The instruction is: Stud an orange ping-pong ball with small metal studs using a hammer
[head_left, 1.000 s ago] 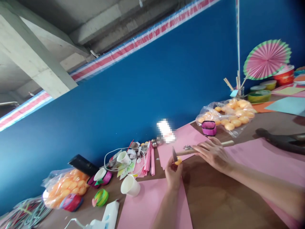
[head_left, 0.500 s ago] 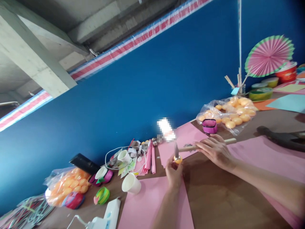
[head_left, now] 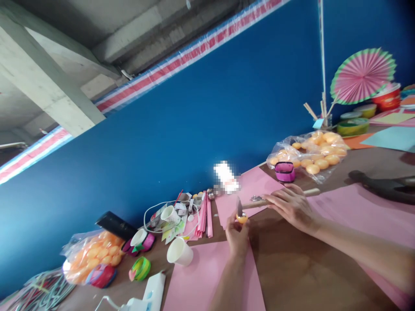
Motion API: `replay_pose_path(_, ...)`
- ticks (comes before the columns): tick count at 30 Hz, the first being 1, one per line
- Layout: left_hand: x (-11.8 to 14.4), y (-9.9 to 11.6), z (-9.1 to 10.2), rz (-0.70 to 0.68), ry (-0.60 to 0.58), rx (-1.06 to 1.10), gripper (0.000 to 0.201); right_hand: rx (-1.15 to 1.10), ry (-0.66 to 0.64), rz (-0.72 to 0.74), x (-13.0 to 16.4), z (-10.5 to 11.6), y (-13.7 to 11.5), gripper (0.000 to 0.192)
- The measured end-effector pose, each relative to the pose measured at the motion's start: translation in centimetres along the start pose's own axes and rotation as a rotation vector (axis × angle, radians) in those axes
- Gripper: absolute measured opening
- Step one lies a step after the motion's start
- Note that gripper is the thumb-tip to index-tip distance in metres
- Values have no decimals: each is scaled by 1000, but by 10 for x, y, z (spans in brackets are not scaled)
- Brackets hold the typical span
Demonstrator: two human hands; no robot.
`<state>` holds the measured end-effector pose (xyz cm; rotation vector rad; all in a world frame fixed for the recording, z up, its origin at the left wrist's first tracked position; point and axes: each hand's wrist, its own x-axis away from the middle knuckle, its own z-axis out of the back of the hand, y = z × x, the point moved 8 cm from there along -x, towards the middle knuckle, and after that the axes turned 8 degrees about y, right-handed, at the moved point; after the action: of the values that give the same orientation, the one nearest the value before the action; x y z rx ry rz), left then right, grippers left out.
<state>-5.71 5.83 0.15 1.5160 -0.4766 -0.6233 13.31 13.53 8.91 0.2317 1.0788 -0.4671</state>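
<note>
My left hand (head_left: 238, 235) pinches a small orange ball (head_left: 242, 220) between thumb and fingers; its upper part looks silvery and shiny. Across from it, my right hand (head_left: 293, 207) grips the wooden handle of a small hammer (head_left: 312, 191). The dark hammer head (head_left: 239, 206) is right over the ball and seems to touch its top. Behind the handle, a little pile of silvery bits (head_left: 256, 198) lies on a pink paper sheet (head_left: 259, 179). Another pink sheet (head_left: 197, 276) is under my left forearm.
A white paper cup (head_left: 180, 252) stands left of my left hand. Bags of orange balls (head_left: 322, 151) lie at right and far left. Also on the table are a magenta tape roll (head_left: 284, 172), a power strip (head_left: 152, 293), a black tool (head_left: 379, 185) and pink strips (head_left: 204, 216).
The hammer head has dipped slightly onto the ball, its handle now tilted a bit lower. Both hands keep their hold. The view has shifted slightly.
</note>
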Motion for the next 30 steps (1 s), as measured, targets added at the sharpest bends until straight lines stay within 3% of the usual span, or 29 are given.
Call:
replay_pose_path(7, 3, 3, -5, 39, -65, 27, 60, 10, -43, -45, 4, -7, 11, 24)
replay_pose_path(14, 6, 16, -5, -5, -50, 57, 44, 8, -61, -55, 3, -8, 9, 21)
replay_pose_path(30, 6, 10, -5, 10, -58, 22, 50, -2, -75, -49, 1, -6, 6, 21)
